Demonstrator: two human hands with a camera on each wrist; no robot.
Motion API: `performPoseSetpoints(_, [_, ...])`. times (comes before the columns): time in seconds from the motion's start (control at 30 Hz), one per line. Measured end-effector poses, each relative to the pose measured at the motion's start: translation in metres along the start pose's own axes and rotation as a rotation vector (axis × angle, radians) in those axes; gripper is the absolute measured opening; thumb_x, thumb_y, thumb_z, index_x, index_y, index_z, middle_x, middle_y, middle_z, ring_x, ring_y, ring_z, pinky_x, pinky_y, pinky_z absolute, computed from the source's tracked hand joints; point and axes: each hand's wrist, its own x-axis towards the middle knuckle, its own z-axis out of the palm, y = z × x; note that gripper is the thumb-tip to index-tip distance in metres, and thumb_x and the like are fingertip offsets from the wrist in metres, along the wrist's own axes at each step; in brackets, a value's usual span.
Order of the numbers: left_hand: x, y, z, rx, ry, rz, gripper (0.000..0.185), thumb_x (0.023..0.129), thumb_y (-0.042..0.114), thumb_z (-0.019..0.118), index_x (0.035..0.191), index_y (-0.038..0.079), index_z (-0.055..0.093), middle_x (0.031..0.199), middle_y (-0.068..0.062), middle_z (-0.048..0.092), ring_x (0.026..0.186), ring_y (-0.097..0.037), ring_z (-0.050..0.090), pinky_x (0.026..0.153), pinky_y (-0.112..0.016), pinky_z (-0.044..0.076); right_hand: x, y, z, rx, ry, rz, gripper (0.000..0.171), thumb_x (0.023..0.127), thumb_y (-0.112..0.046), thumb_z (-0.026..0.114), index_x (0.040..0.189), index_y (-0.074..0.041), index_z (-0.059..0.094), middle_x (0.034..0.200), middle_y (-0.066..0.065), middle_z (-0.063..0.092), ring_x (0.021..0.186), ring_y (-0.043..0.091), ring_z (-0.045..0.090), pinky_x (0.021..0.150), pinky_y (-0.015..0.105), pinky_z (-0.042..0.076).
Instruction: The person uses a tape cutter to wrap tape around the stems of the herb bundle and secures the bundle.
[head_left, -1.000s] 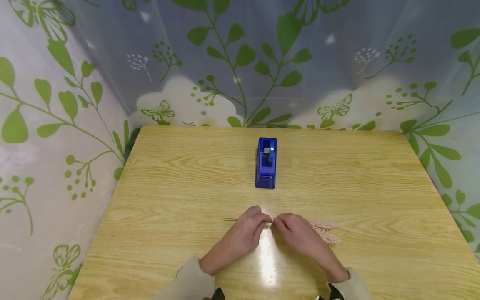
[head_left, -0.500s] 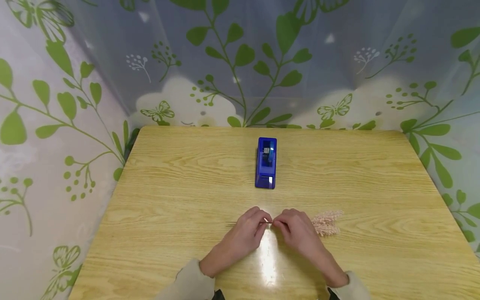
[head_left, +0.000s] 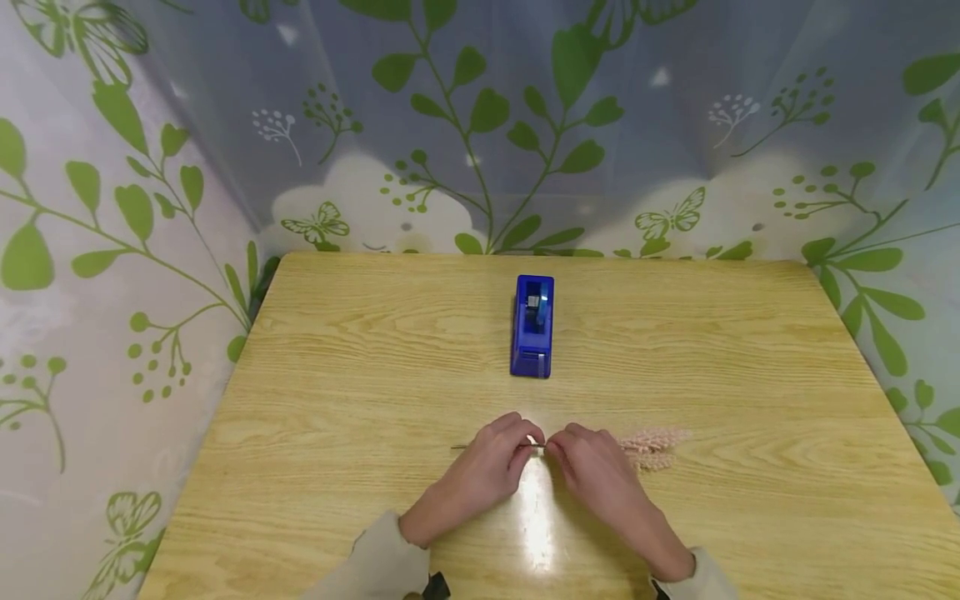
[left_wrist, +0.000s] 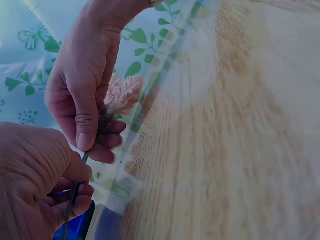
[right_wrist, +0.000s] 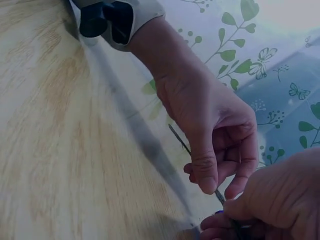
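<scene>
A small bunch of pale pink dried flowers point(head_left: 651, 446) lies just above the wooden table point(head_left: 337, 392), its thin dark stem point(head_left: 465, 447) pointing left. My left hand point(head_left: 527, 442) pinches the stem between thumb and fingers. My right hand point(head_left: 556, 448) pinches the same stem right beside it, nearer the flower heads. In the left wrist view the right hand point(left_wrist: 87, 142) grips the stem below the pink heads point(left_wrist: 121, 95). In the right wrist view the left hand point(right_wrist: 212, 186) holds the stem point(right_wrist: 179, 139). A blue tape dispenser point(head_left: 533, 325) stands beyond the hands.
Leaf-patterned plastic sheeting point(head_left: 480, 125) walls in the table at the back and both sides. The tape dispenser stands mid-table, about a hand's length past my fingers. Bare wood lies to the left and right of the hands.
The pink flower heads rose from the table and swung slightly away from me, then settled a little lower. Both hands stayed pinched together on the stem.
</scene>
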Motion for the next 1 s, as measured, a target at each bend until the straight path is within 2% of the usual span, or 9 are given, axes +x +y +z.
performPoseSetpoints(0.07, [0.0,0.0,0.0,0.0,-0.001,-0.007,0.019,0.094,-0.009,0.068,0.104,0.006,0.073,0.09,-0.002,0.065,0.076,-0.01,0.055,0.067,-0.016,0.048,0.0,-0.001,-0.001,-0.014,-0.058,0.014,0.01,0.093,-0.005,0.076,0.084,-0.009,0.074,0.069,-0.007,0.055,0.058,0.006,0.042,0.058,0.028,0.043])
performPoseSetpoints(0.13, [0.0,-0.001,0.0,0.004,-0.004,-0.013,0.018,0.094,-0.008,0.068,0.104,0.006,0.073,0.09,-0.002,0.065,0.077,-0.01,0.056,0.068,-0.016,0.049,0.002,-0.001,-0.002,-0.017,-0.074,0.003,0.013,0.094,-0.005,0.075,0.083,-0.01,0.073,0.069,-0.007,0.055,0.057,0.006,0.042,0.058,0.028,0.043])
performPoseSetpoints(0.4, [0.001,-0.002,-0.001,0.032,0.002,-0.043,0.016,0.094,-0.005,0.071,0.103,0.007,0.077,0.086,0.0,0.061,0.074,-0.009,0.054,0.066,-0.014,0.047,0.007,0.002,-0.003,-0.034,0.026,-0.088,0.012,0.083,-0.002,0.083,0.08,-0.011,0.078,0.066,-0.01,0.057,0.055,0.002,0.043,0.058,0.025,0.045])
performPoseSetpoints(0.5, [0.002,-0.001,-0.002,0.029,0.0,-0.056,0.015,0.095,-0.004,0.071,0.103,0.007,0.078,0.086,0.0,0.061,0.075,-0.008,0.054,0.066,-0.014,0.048,0.007,0.003,-0.003,-0.055,0.038,-0.083,0.013,0.082,-0.002,0.084,0.079,-0.013,0.077,0.066,-0.01,0.058,0.055,0.003,0.045,0.058,0.027,0.046])
performPoseSetpoints(0.77, [0.004,0.003,-0.004,0.055,-0.015,-0.081,0.011,0.096,0.001,0.072,0.104,0.005,0.078,0.088,0.0,0.059,0.078,-0.009,0.055,0.069,-0.014,0.05,0.004,0.001,0.003,-0.042,0.059,-0.021,0.01,0.08,-0.002,0.086,0.086,-0.008,0.082,0.073,-0.005,0.066,0.056,0.007,0.053,0.05,0.018,0.043])
performPoseSetpoints(1.0, [0.004,0.002,-0.003,0.031,-0.042,-0.111,0.012,0.099,-0.001,0.065,0.105,0.007,0.072,0.094,-0.003,0.07,0.08,-0.01,0.06,0.07,-0.017,0.051,0.002,0.001,0.009,-0.071,0.152,-0.055,0.013,0.075,0.002,0.087,0.083,-0.007,0.08,0.077,-0.001,0.07,0.063,0.015,0.065,0.057,0.028,0.054])
